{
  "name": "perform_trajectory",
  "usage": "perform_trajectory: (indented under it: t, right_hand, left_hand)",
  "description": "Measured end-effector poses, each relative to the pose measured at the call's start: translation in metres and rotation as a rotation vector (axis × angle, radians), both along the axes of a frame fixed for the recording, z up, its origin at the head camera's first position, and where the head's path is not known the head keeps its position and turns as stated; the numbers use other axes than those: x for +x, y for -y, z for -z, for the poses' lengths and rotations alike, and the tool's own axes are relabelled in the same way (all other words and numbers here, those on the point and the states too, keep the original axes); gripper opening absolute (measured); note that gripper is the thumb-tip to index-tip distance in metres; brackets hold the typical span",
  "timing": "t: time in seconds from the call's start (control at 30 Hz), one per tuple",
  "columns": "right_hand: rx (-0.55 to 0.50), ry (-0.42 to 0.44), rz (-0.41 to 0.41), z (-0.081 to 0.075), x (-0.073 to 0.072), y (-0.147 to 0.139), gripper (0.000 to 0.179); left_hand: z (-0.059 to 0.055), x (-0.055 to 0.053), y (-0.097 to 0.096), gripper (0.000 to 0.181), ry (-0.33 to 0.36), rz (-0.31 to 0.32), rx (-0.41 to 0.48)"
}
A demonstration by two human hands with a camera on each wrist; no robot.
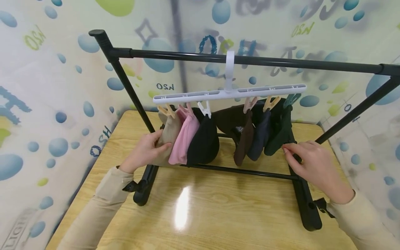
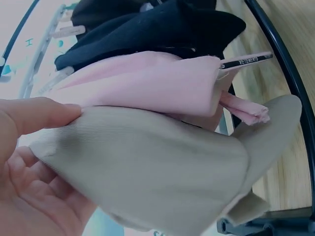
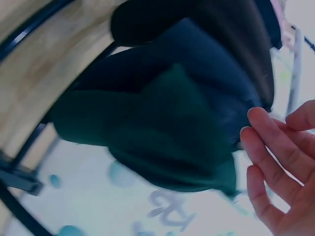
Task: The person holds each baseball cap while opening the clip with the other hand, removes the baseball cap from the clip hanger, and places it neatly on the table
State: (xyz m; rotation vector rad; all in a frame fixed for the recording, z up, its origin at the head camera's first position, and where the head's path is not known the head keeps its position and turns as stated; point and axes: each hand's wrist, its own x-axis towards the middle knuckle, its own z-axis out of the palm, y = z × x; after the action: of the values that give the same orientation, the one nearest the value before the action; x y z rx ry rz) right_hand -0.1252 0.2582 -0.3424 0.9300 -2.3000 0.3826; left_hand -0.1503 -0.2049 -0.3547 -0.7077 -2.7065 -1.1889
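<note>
Hanging line: a white hanger (image 1: 229, 94) hooks over the top bar of a black rack (image 1: 312, 64), its left end dipping lower than its right. Six caps hang from its clips in two groups of three.

Left side: a beige cap (image 2: 157, 162) hangs outermost, under the tan clip (image 1: 167, 111). The left hand (image 1: 147, 149) pinches its edge, thumb on the near face and the other fingers behind. The pink cap (image 1: 185, 139) lies against it, and the black cap (image 1: 204, 142) overlaps the pink one; no gap shows between neighbours here.

Right side: a brown cap (image 1: 244, 142), a navy cap (image 1: 260, 137) and a green cap (image 1: 281, 133) hang in that order, the green one outermost. The right hand (image 3: 285, 167) is at the outer edge of the green cap, fingers extended and slightly apart, with nothing gripped. Whether the fingertips touch the cloth, I cannot tell.

Clearances: the widest opening lies between the black and brown caps, and the wooden surface (image 1: 237, 208) is visible through it. The right hand has little room, with the rack's right foot (image 1: 309, 215) just beside it. The lower front bar (image 1: 225, 169) runs close to the caps' bottom edges. The surface extends forward of that bar; its far edge meets the patterned wall (image 1: 62, 104).
</note>
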Motion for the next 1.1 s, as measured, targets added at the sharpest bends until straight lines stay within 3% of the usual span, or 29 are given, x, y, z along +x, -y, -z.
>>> perform_trajectory:
  t: [0.3,0.5,0.6,0.73,0.9,1.1]
  right_hand:
    - [0.138,-0.007,-0.187,-0.038,-0.013,0.044,0.056]
    - [0.186,-0.044,-0.321,-0.049,-0.020,0.072,0.050]
    - [0.224,-0.035,-0.371,-0.054,-0.024,0.086,0.032]
    - [0.261,0.003,-0.395,-0.060,-0.032,0.103,0.006]
    - [0.230,0.015,-0.402,-0.066,-0.041,0.125,0.009]
    - [0.182,0.005,-0.417,-0.064,-0.037,0.159,0.023]
  left_hand:
    - [-0.004,0.006,-0.009,0.012,0.094,0.065,-0.001]
    - [-0.005,0.014,-0.018,0.014,0.080,0.119,-0.020]
    - [-0.005,0.017,-0.021,0.014,0.058,0.136,-0.021]
    - [-0.004,0.020,-0.025,0.017,0.025,0.123,-0.052]
    - [-0.001,0.023,-0.032,0.017,0.003,0.129,-0.035]
    - [0.003,0.024,-0.038,0.016,-0.033,0.160,0.024]
